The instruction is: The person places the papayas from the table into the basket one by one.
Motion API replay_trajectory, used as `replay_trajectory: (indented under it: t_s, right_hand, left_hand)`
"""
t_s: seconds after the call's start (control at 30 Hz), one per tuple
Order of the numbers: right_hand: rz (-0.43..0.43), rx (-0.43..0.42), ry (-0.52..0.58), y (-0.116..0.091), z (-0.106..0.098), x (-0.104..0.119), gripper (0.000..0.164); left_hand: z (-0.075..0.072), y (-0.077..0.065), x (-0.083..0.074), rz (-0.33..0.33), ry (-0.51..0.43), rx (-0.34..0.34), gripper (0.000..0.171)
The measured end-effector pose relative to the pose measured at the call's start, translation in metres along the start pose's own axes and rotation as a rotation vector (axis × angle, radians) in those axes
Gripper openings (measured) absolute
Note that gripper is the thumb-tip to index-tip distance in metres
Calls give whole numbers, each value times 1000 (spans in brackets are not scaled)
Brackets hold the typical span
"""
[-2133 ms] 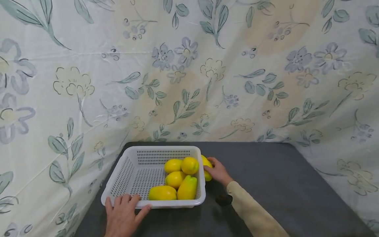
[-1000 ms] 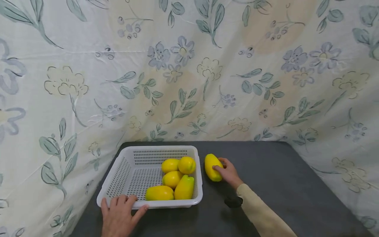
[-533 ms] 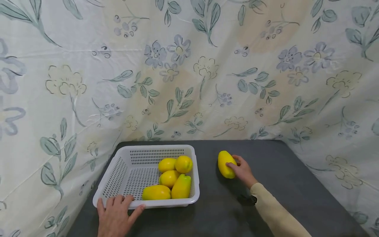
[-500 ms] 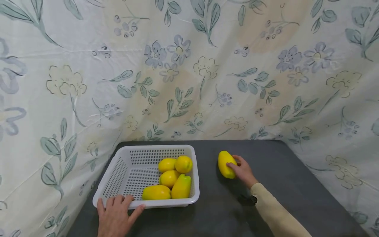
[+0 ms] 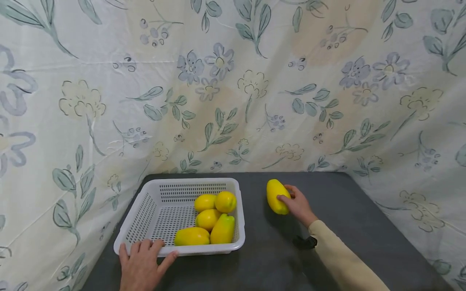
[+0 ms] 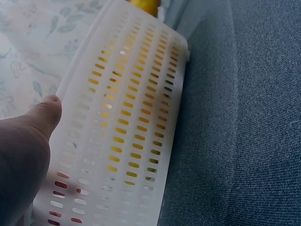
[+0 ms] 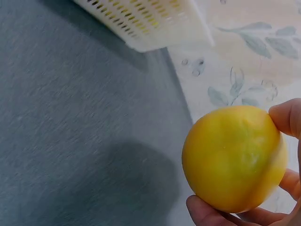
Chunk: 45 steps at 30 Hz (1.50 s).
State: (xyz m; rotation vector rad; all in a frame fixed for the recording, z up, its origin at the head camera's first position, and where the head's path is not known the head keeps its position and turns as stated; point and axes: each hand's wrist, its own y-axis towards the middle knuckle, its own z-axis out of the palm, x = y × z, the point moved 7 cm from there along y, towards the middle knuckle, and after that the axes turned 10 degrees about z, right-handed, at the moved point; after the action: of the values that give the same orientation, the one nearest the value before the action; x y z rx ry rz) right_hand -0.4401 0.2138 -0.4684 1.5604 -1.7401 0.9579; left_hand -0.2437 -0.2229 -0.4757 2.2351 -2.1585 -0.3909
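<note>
My right hand (image 5: 296,204) holds a yellow papaya (image 5: 278,197) by its right side, above the table right of the basket. In the right wrist view, thumb and fingers wrap the papaya (image 7: 233,157), whose shadow falls on the table apart from it. With my left hand (image 5: 142,264) I grip the near rim of the white plastic basket (image 5: 120,238) at its left corner. The left wrist view shows the thumb (image 6: 44,115) outside the slotted wall (image 6: 127,113); reddish fingertips show faintly through the slots. Several yellow papayas (image 5: 207,220) lie in the basket's right half.
A dark grey table (image 5: 338,226) carries the basket on its left part. Behind and at both sides hangs a floral cloth (image 5: 233,89). A black strap-like item (image 5: 305,242) sits at the right wrist.
My right hand has carried the papaya rightward, away from the basket's right wall, and then raised it slightly. My left hand stays on the rim. The view has turned a little right.
</note>
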Motion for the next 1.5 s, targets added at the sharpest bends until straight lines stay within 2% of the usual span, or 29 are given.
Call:
replay_trajectory:
  t_s: [0.23,0.47,0.57,0.7,0.77,0.97,1.2,1.5]
  right_hand:
    - [-74,36,34,-6,6,54,70]
    - [-144,83,36,-27,42,117,67]
    - [-175,130,56,-37,62,134,65]
    - [-216,183,80,-49,83,152,62]
    - [-237,200,72,-54,92,160,62]
    - [-286,254,41,-69,115,172,60]
    - [-297,348,23,-81,142,164,64]
    - [-285,341,5,-82,149,162,65]
  left_hand:
    - [-3,0,1,3,-1,-8,109]
    - [0,0,2,-5,-3,1,121]
    - [1,1,1,-6,-4,5,107]
    - [2,1,1,-8,-6,3,72]
    - [2,1,1,-8,-5,1,65]
    - [1,2,1,2,-7,-13,63]
    - [2,0,1,15,-19,-44,59]
    - [0,0,1,17,-26,-52,57]
